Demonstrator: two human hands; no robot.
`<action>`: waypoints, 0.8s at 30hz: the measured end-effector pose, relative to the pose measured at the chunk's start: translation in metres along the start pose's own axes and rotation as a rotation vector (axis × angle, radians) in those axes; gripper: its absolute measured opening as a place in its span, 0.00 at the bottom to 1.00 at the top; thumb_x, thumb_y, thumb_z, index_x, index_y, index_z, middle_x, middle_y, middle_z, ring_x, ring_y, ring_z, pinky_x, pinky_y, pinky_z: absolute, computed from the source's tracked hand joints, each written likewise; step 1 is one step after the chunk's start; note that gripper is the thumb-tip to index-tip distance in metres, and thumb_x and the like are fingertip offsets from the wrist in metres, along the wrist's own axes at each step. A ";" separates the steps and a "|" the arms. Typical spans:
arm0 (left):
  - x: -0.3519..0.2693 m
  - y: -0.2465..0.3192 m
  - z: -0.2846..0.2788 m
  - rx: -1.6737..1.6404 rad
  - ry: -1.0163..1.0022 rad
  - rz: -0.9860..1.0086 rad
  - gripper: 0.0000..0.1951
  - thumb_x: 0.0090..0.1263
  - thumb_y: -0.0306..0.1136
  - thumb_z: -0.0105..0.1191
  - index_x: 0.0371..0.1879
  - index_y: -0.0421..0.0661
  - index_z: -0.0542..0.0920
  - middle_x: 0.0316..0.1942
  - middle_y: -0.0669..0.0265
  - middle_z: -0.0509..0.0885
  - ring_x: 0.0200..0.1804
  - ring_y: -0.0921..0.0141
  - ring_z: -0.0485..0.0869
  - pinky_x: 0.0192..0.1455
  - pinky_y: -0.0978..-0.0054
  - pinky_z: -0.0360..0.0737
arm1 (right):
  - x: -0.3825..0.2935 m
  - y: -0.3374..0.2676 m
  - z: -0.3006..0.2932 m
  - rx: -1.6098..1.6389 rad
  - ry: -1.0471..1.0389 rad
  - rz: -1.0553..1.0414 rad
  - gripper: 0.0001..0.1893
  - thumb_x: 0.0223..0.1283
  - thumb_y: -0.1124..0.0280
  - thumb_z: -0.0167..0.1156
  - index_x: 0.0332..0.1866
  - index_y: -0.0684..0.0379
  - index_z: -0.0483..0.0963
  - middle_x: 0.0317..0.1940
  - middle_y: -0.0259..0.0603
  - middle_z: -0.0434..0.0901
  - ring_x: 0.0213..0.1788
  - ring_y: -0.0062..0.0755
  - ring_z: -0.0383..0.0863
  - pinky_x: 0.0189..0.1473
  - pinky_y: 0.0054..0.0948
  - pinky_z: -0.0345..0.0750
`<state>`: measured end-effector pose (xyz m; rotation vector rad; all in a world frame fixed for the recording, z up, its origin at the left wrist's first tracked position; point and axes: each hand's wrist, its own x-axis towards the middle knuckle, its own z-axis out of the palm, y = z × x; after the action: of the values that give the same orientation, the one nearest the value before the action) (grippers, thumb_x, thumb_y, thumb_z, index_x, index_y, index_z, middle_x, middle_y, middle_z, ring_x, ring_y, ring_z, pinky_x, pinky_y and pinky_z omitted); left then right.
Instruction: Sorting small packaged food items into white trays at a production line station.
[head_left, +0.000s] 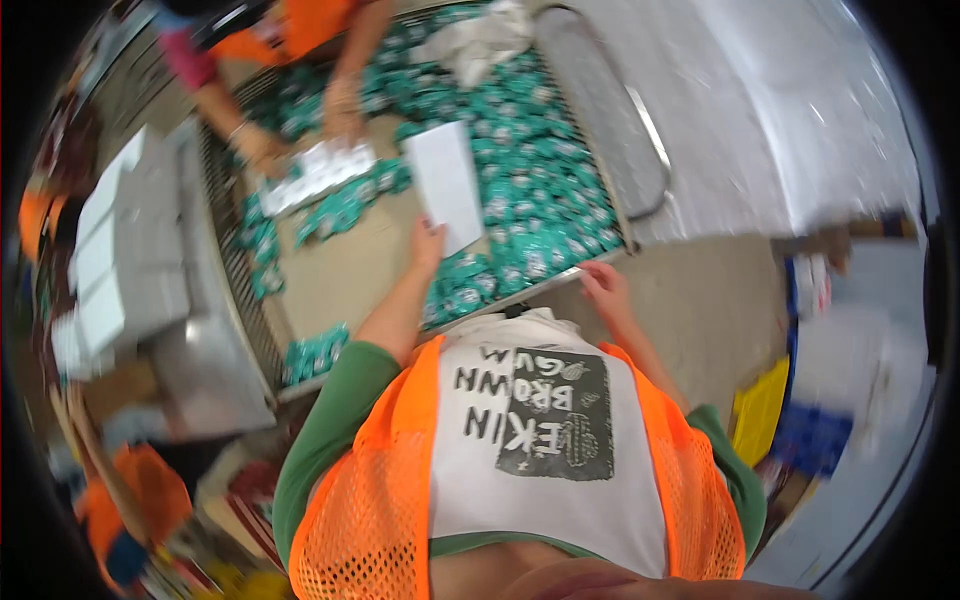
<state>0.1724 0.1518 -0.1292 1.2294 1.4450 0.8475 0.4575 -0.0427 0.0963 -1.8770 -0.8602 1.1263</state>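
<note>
My left hand (429, 241) is at the lower left edge of a flat white carton (448, 184), its fingers against it; the far side of the grip is hidden. Under and around the carton lie many small green wrapped packets (529, 195) in a wide tray-like table with a metal rim (517, 296). By the near right part of that rim is my right hand (604, 283), fingers bent and apart, holding nothing that I can see. Left of the carton, an open-topped white box (319, 176) stands among packets, with a co-worker's two hands at it.
White boxes (124, 277) are stacked on a metal side surface at the left. A crumpled white cloth (484, 41) lies on the far packets. Clear plastic sheeting (720, 112) spreads at the right, above a yellow bin (761, 412). Another person in orange is at lower left.
</note>
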 end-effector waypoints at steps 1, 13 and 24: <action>-0.012 0.015 0.005 -0.073 0.025 0.035 0.20 0.64 0.32 0.60 0.52 0.41 0.71 0.42 0.54 0.81 0.45 0.62 0.83 0.46 0.63 0.79 | 0.005 0.007 -0.004 0.046 -0.026 -0.018 0.14 0.63 0.70 0.61 0.53 0.59 0.78 0.38 0.32 0.80 0.36 0.19 0.78 0.37 0.21 0.76; -0.122 0.148 -0.078 -0.640 -0.282 -0.106 0.24 0.68 0.29 0.58 0.60 0.39 0.65 0.40 0.62 0.82 0.31 0.75 0.80 0.32 0.77 0.77 | 0.054 -0.068 0.101 0.160 -0.479 -0.127 0.25 0.65 0.74 0.59 0.66 0.64 0.65 0.54 0.40 0.77 0.45 0.21 0.77 0.42 0.21 0.74; -0.159 0.183 -0.253 -0.768 0.361 0.205 0.24 0.73 0.33 0.52 0.66 0.46 0.64 0.52 0.62 0.79 0.47 0.72 0.81 0.52 0.76 0.78 | 0.073 -0.124 0.139 0.076 -0.726 -0.266 0.20 0.65 0.73 0.58 0.62 0.60 0.73 0.47 0.33 0.81 0.44 0.19 0.77 0.44 0.23 0.75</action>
<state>-0.0313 0.0645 0.1423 0.6543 1.0847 1.6401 0.3387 0.1145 0.1314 -1.2271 -1.3861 1.6615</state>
